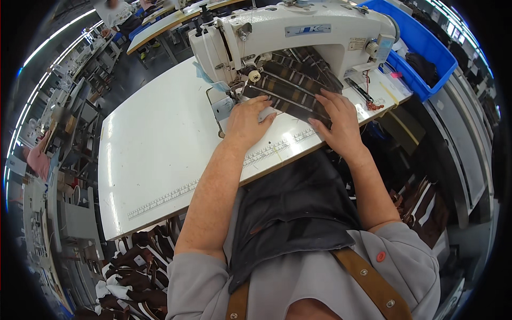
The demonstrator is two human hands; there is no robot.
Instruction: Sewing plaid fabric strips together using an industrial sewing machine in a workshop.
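Observation:
A white sewing machine point(314, 29) stands on the white table. Dark brown plaid fabric point(290, 88) lies folded in layers under its arm, reaching to the needle area. My left hand point(246, 121) rests at the fabric's left edge just below the presser foot area, fingertips on the cloth and thumb apart. My right hand point(340, 120) lies on the right part of the fabric, fingers spread, thumb at its lower edge. Both hands look open.
The white tabletop point(149, 149) has a ruler strip along its front edge. A black-handled tool point(360, 90) lies right of the machine, beside a blue bin point(434, 69). Striped brown garments point(138, 266) are piled below. A person point(120, 16) is at a far workstation.

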